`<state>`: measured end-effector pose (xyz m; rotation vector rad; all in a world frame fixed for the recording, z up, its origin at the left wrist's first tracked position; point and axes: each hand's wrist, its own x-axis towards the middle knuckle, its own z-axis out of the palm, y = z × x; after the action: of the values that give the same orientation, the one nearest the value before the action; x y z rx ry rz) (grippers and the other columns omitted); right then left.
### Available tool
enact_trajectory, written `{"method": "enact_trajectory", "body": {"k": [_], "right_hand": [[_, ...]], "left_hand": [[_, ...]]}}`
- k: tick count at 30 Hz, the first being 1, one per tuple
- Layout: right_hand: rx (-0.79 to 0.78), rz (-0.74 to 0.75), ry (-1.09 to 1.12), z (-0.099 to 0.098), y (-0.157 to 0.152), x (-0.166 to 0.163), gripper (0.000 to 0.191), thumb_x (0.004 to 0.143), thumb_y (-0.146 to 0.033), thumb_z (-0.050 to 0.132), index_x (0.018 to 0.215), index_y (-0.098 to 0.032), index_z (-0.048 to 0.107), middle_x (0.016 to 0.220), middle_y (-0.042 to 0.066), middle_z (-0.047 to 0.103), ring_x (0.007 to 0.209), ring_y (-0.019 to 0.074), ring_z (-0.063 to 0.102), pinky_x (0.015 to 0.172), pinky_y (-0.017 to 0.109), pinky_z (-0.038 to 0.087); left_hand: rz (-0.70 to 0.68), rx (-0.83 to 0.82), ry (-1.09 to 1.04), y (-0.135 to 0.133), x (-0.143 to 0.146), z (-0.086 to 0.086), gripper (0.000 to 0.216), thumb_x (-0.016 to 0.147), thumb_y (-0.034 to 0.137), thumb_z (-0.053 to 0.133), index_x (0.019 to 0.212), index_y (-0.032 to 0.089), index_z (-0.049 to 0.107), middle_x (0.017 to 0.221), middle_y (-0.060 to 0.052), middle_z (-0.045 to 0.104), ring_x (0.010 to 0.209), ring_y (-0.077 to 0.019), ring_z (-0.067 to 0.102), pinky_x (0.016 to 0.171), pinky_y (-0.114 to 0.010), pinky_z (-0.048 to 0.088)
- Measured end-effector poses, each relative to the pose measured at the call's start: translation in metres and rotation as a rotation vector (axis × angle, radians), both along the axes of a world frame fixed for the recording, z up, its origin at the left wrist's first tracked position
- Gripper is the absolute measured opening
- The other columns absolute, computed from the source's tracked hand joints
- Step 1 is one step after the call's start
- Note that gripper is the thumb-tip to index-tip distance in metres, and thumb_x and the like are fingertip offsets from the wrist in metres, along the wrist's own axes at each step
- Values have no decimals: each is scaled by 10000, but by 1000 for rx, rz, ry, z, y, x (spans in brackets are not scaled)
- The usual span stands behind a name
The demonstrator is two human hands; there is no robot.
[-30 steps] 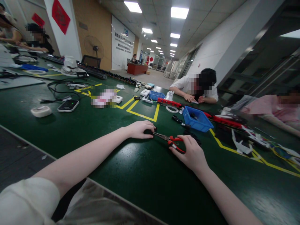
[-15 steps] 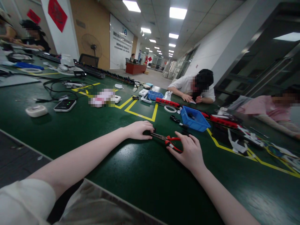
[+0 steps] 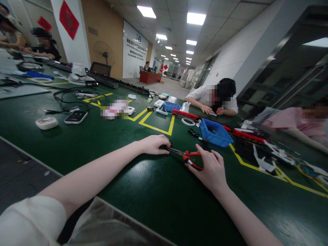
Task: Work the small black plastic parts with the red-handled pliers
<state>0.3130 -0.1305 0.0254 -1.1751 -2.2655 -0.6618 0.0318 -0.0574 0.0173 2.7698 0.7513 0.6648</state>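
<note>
Needle-nose pliers (image 3: 188,158) with red and black handles lie across the space between my two hands, their handles spread apart. My right hand (image 3: 211,167) grips the handles, thumb on the near one and fingers at the far one. The metal jaws point left and reach the fingertips of my left hand (image 3: 155,144). Those fingers are closed in a pinch around a small dark piece (image 3: 171,145), mostly hidden, at the jaw tips. Whether the jaws bite on it I cannot tell.
Beyond my right hand stands a blue bin (image 3: 215,133), with black connectors (image 3: 197,135) beside it. A white roll of tape (image 3: 188,121) lies farther back. To the left are a white case (image 3: 46,123) and a black-screened device (image 3: 76,117). A co-worker (image 3: 214,97) leans over the far side.
The whole view has shifted slightly, so things appear a little farther right and lower. Both hands keep nearly the same pose, with the pliers still at the left fingertips.
</note>
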Motion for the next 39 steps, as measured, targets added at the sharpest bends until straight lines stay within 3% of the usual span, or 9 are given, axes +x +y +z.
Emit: {"method": "enact_trajectory", "body": {"k": [10, 21, 30, 39], "right_hand": [[6, 11, 4, 2, 4, 3, 742, 846, -536, 578, 1436, -133, 380, 1051, 134, 688, 967, 293, 643, 958, 485, 410], [-191, -81, 92, 2, 4, 9, 791, 817, -603, 572, 1454, -176, 378, 910, 86, 725, 669, 231, 671, 599, 361, 537], [-163, -101, 105, 1, 6, 10, 754, 800, -595, 588, 1423, -198, 439, 909, 74, 737, 682, 242, 689, 599, 366, 553], [-34, -53, 84, 5, 5, 14, 701, 795, -571, 613, 1364, -182, 486, 1067, 111, 705, 897, 283, 676, 788, 430, 536]], "left_hand": [[12, -11, -25, 3, 0, -2, 190, 877, 364, 630, 979, 204, 623, 1115, -53, 663, 1161, -218, 552, 970, -324, 461], [-18, 33, -26, 3, 4, 5, 219, 872, 386, 640, 960, 186, 622, 1086, -63, 667, 1072, -216, 587, 935, -318, 466], [-13, 72, 12, 4, 4, 7, 245, 868, 405, 643, 972, 184, 631, 1045, -71, 674, 1013, -225, 615, 918, -347, 461], [-14, 71, -33, 8, 3, 3, 245, 877, 404, 635, 978, 181, 646, 1085, -66, 684, 1051, -220, 625, 954, -339, 455]]}}
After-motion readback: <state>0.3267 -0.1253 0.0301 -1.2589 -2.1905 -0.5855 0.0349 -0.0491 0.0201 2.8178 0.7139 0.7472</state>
